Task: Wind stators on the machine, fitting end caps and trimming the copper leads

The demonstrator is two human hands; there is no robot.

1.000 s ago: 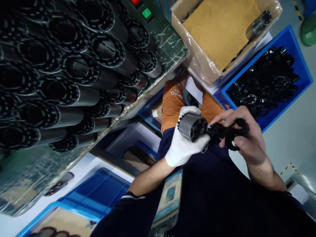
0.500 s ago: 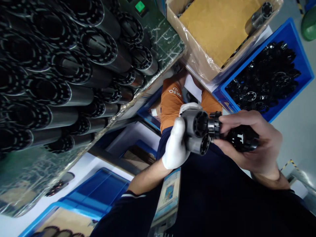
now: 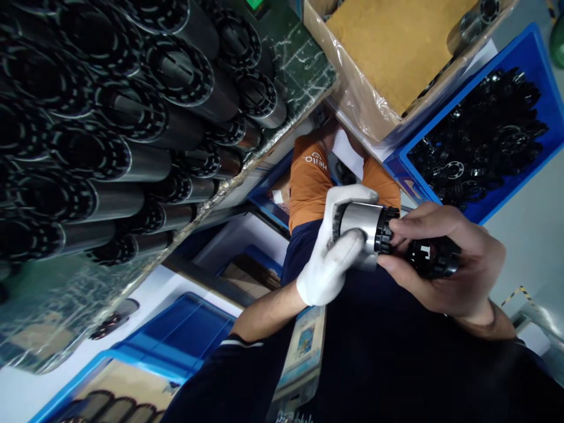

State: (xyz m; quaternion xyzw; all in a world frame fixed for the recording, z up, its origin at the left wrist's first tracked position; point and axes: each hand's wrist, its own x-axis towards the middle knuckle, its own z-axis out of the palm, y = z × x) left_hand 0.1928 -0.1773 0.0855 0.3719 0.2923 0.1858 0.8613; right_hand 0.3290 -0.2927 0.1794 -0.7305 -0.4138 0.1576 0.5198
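My left hand (image 3: 328,261), in a white glove, is closed around a silver metal cylinder (image 3: 361,223) held nearly level in front of my body. Part of a second cylinder (image 3: 366,262) shows beneath it in the same grip. At the right end of the upper cylinder sits a black toothed plastic ring (image 3: 385,229). My bare right hand (image 3: 467,258) pinches that ring between thumb and fingertips, pressed against the cylinder's end. More shiny black ring-shaped parts (image 3: 434,257) rest inside the right palm, partly covered by the fingers.
Rows of metal cylinders with black slotted ends (image 3: 147,202) stand on a plastic-wrapped green bench (image 3: 304,76) at left. A blue crate (image 3: 506,191) at right holds many black rings. A cardboard box (image 3: 361,111) with a plastic liner is behind; another blue bin (image 3: 110,355) lies lower left.
The left hand has turned the cylinders, so the upper one's silver side now shows. The black ring, apart from or just touching the end before, now sits against it.
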